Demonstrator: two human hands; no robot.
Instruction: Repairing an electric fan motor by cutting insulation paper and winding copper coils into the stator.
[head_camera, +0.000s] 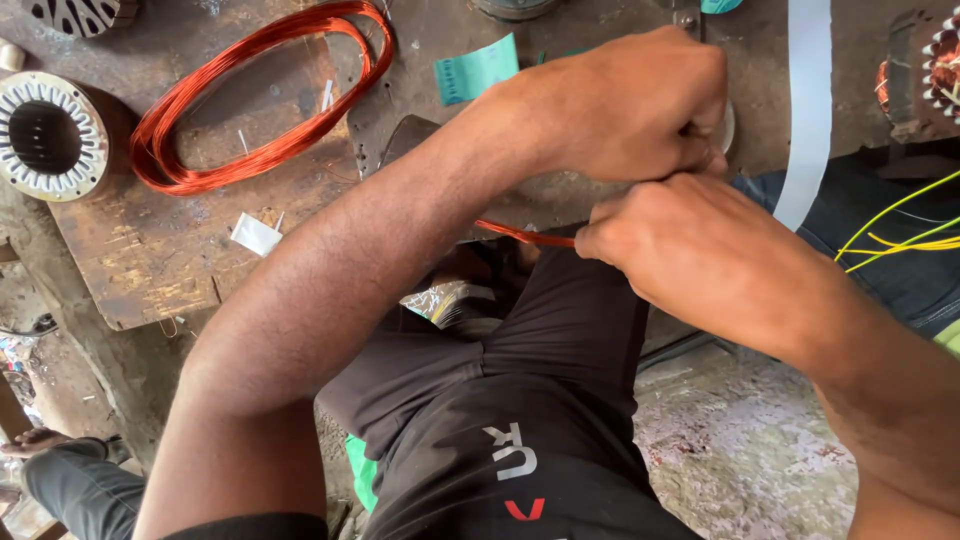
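The left hand (625, 105) is curling into a tight fist at the near edge of the desk (150, 250), its grip clenched on something small that the knuckles are hiding. The right hand (690, 245) is pressing up against it from below, fingers pinching a thin run of copper wire (525, 235) that is stretching leftward out of the grip, over the lap in dark trousers (520, 400).

A large coil of copper wire (250, 95) is lying flat on the desk, well apart from both hands, with a stator core (50, 135) beside it at the far left. A teal slip of paper (477, 68) is sitting just above the left forearm, and a white strip (805, 110) is hanging down just right of the hands.

The thin wire is looking taut, so a hard pull could likely kink or snap it, or scrape its coating on the rough desk edge. The left elbow is leaving little room toward the coil; a wide swing could drag it. Yellow wires (900, 235) at the right are crowding that side, while open space remains over the lap.
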